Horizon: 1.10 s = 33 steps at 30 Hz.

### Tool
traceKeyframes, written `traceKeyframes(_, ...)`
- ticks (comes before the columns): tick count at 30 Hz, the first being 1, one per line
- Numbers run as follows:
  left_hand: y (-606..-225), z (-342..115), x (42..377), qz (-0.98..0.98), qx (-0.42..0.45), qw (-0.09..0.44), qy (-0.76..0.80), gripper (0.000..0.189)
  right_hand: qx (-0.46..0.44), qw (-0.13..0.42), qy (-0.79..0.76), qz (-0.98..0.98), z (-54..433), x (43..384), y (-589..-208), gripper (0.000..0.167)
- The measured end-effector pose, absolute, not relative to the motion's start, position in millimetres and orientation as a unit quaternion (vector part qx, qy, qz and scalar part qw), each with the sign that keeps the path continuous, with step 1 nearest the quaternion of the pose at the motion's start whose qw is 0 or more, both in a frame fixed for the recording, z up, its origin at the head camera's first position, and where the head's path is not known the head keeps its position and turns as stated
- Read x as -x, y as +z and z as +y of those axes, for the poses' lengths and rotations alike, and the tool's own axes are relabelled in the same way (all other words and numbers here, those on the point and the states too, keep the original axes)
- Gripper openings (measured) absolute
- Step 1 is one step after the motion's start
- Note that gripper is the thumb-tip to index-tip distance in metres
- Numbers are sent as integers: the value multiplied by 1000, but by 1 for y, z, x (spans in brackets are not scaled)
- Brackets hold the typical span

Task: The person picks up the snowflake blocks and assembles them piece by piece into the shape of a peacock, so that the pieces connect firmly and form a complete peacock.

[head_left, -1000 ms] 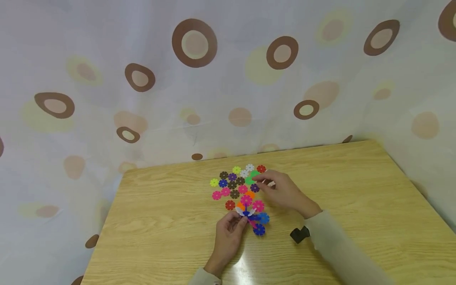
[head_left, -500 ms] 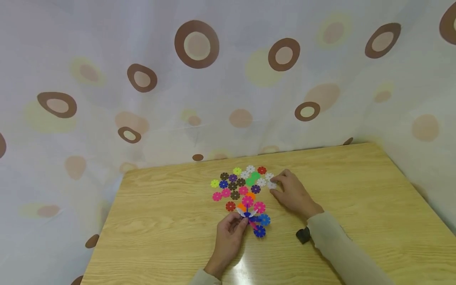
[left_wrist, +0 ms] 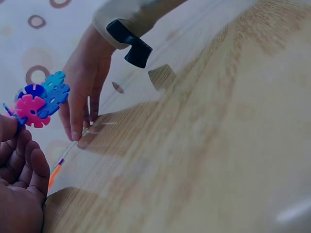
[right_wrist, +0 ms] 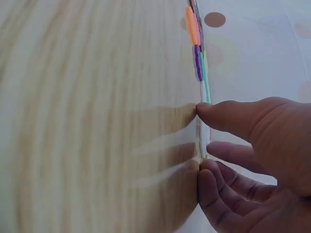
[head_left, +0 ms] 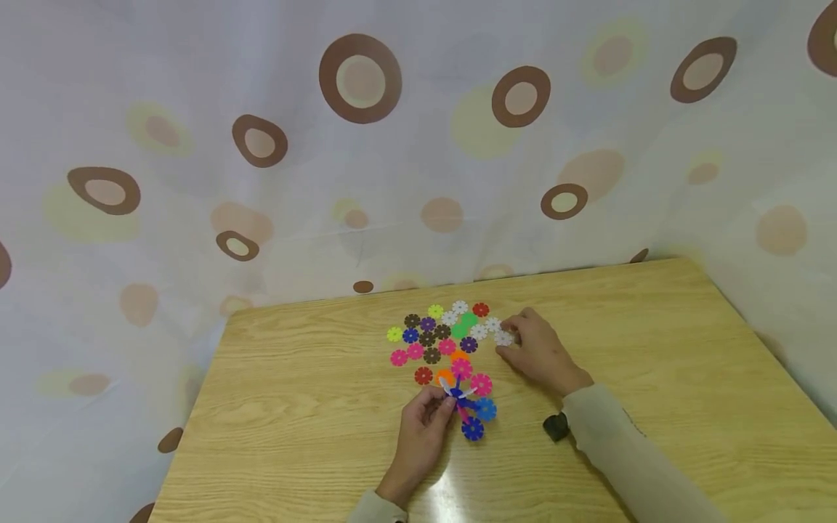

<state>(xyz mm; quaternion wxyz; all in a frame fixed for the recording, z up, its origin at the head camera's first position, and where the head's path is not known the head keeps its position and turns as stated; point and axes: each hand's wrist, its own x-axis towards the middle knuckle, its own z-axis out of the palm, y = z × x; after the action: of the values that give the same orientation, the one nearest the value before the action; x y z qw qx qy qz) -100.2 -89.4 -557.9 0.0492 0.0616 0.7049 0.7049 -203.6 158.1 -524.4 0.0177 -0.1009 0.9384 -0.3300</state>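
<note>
In the head view my left hand (head_left: 421,432) pinches a built cluster of plastic snowflake discs (head_left: 472,407), with blue, pink and white pieces joined at angles. The left wrist view shows this cluster (left_wrist: 33,107) raised from the table at the fingertips. My right hand (head_left: 539,356) is down at the right edge of the loose discs, thumb and fingertips against the tabletop on either side of a white snowflake disc (head_left: 503,338). From the right wrist, that disc appears only edge-on and is partly covered by the fingers (right_wrist: 226,114).
Loose snowflake discs lie flat beyond the left hand, among them green (head_left: 465,325), yellow (head_left: 394,334), brown (head_left: 431,355) and red (head_left: 423,375). The wooden table (head_left: 294,407) meets a patterned cloth (head_left: 294,196) behind. A black strap end (head_left: 556,427) hangs at the right cuff.
My right hand has moved right from above the green discs down to the white ones. The left hand stays nearly in place, and its cluster has turned slightly.
</note>
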Motion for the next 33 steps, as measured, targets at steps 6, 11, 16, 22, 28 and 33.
traceKeyframes(6, -558, -89, 101, 712, -74, 41, 697, 14, 92, 33, -332, 938, 162, 205, -523, 31)
traceKeyframes(11, -559, -89, 101, 716, -74, 38, 693, 13, 90, 64, -361, 926, 166, 205, -522, 25)
traceKeyframes(16, -559, -89, 100, 718, -70, 45, 691, 13, 101, 64, -428, 896, 164, 201, -518, 15)
traceKeyframes(22, -559, -90, 100, 720, -84, 47, 687, 13, 172, 46, -493, 851, 143, 191, -489, 13)
traceKeyframes(28, -560, -89, 100, 722, -101, 49, 683, 13, 236, 80, -491, 835, 121, 184, -466, 10)
traceKeyframes(33, -559, -89, 100, 726, -103, 52, 678, 13, 259, 82, -464, 843, 112, 180, -464, 8)
